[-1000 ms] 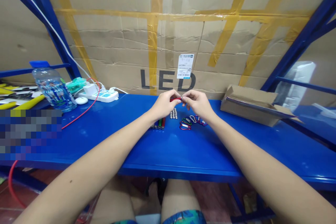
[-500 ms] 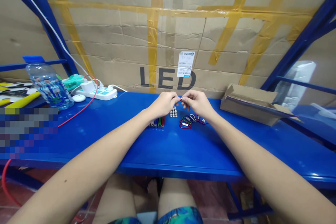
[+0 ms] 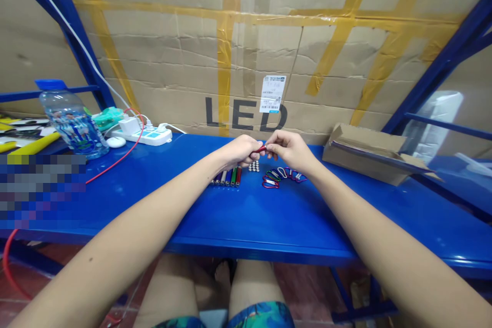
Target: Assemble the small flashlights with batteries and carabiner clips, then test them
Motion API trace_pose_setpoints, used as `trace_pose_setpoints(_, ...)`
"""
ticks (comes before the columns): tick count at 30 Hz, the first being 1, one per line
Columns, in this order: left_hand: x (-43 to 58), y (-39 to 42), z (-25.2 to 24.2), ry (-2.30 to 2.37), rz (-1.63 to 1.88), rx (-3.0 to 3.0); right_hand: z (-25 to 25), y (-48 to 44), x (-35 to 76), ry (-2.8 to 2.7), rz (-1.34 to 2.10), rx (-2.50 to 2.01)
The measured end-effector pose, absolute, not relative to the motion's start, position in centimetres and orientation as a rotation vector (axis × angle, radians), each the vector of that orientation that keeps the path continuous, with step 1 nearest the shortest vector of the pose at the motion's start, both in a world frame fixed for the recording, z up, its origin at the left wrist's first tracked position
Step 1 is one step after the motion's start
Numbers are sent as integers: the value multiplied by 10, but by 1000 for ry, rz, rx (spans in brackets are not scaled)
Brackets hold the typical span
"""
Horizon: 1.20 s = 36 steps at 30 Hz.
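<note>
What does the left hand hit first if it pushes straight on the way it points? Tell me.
Most likely the right hand: the left hand points at it, both pinching a small red piece between them. Depth is unclear.

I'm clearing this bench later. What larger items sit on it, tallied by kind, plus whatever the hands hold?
red tube, pinched by left hand and right hand: 1
water bottle: 1
power strip: 1
open cardboard box: 1
Total: 4
</note>
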<state>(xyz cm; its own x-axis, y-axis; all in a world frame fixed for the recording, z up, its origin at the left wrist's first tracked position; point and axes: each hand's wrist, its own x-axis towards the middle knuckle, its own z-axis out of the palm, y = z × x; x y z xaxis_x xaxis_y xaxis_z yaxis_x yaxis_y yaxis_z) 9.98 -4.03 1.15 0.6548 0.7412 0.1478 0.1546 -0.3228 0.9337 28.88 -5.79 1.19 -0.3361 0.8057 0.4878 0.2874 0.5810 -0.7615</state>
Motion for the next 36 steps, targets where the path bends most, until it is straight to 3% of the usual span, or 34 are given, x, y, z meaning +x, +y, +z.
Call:
trace_pose_setpoints(11, 106, -51, 9, 919, 1200, 2511, 8, -55, 290, -1845, 840, -977)
trace_pose_setpoints(23, 106, -47, 12, 1090, 989, 2679, 7, -55, 288, -1885, 809, -863)
trace_pose_setpoints(36, 105, -52, 8, 915, 1116, 2583, 13, -59, 295, -1882, 1000, -946)
